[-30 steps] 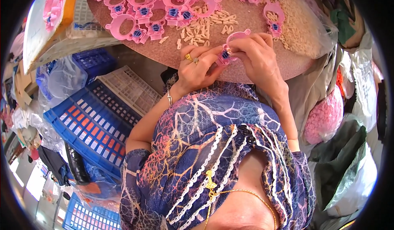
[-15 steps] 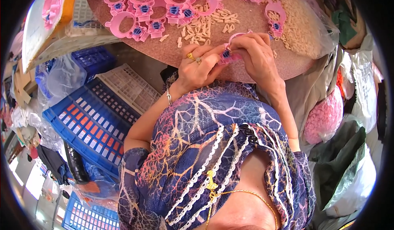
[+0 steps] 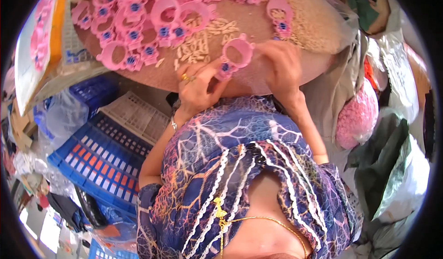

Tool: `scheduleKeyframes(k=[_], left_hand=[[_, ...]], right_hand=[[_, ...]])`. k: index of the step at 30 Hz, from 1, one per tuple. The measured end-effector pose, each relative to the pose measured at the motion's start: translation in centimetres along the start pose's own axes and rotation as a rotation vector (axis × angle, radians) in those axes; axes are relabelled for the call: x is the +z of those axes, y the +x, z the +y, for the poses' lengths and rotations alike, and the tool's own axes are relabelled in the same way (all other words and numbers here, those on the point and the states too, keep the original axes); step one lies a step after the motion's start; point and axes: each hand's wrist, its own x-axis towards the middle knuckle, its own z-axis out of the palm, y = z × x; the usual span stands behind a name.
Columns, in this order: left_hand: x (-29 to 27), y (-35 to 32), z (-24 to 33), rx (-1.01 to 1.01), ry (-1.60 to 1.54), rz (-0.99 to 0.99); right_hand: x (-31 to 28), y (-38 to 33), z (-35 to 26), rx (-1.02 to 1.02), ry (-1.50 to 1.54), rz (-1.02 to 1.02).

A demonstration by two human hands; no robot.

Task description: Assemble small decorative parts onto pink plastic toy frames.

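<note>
Your left hand [image 3: 198, 86] holds a pink ring piece [image 3: 247, 56] (blue insert [image 3: 225, 67] at its near end); your right hand [image 3: 282, 69] is just right of it.

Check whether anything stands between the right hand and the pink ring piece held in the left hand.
Nothing visible does: the right hand is close beside the pink ring piece, contact unclear. The nearest loose cream pieces lie to its left, outside that gap.
</note>
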Motion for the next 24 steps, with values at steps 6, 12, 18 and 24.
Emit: scheduleKeyframes(k=[6,12,18,24], left_hand=[[0.3,0.3,-0.2,0.104,0.08,-0.002],[0.6,0.5,-0.3,0.144,0.116,-0.008],[0.6,0.5,0.0,0.116,0.099,0.033],[0.7,0.3,-0.3,0.113,0.065,0.063]], right_hand=[[-2.1,-4.9,1.8,0.61,-0.154,0.205],[-1.5,-6.3,3.0,0.489,-0.323,0.069],[-1.4,-5.5,2.7,0.593,-0.08,0.187],[-1.0,-2.7,-0.5,0.651,0.344,0.161]])
